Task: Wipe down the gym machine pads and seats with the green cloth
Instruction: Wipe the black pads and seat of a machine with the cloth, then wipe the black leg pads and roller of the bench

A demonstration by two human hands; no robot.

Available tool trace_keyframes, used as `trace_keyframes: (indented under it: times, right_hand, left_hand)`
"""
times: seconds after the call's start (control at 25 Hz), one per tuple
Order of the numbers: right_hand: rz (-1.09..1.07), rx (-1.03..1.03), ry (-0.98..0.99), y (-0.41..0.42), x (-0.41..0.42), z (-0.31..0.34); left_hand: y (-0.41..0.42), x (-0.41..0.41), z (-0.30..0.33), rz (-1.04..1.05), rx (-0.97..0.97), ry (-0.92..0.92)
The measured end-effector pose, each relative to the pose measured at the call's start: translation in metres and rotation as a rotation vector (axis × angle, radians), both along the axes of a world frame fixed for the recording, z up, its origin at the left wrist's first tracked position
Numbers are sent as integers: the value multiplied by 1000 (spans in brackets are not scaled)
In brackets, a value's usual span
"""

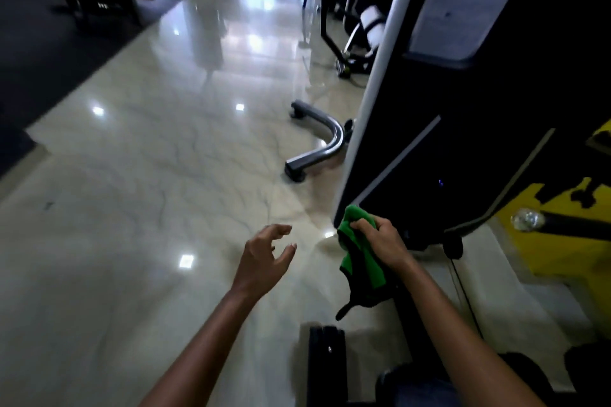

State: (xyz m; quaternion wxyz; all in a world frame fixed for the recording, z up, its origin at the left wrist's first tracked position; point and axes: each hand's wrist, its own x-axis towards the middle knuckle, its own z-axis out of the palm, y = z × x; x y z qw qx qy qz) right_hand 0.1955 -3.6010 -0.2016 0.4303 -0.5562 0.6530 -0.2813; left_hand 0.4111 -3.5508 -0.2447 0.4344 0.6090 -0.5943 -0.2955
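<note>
The right hand (380, 241) grips a bunched green cloth (358, 254) against the low corner of a black gym machine (463, 142) at right. The left hand (264, 261) hovers empty, fingers spread, above the glossy marble floor (148, 192). A curved metal foot bar (317, 149) lies farther off.

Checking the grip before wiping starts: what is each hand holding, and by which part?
The right hand grips the green cloth at its bunched upper end; the rest hangs below. The left hand holds nothing, fingers loosely spread.
</note>
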Motion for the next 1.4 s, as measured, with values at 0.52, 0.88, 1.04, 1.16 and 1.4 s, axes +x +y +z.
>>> trace_keyframes:
  times: [0.52, 0.88, 1.04, 1.16, 1.4]
  right_hand:
    - [-2, -355, -67, -43, 96, 188]
    - [-26, -469, -74, -85, 130, 218]
    - [-36, -489, -95, -122, 142, 224]
    - [-31, -524, -120, -168, 152, 221]
    - [-44, -523, -121, -293, 168, 209]
  left_hand:
    - [-70, 99, 179, 3, -231, -103]
    - [-114, 128, 220, 5, -316, -121]
    - [-151, 137, 226, 13, -317, -128]
    - [-195, 147, 223, 19, -306, -124]
    - [-313, 169, 210, 10, -293, -160]
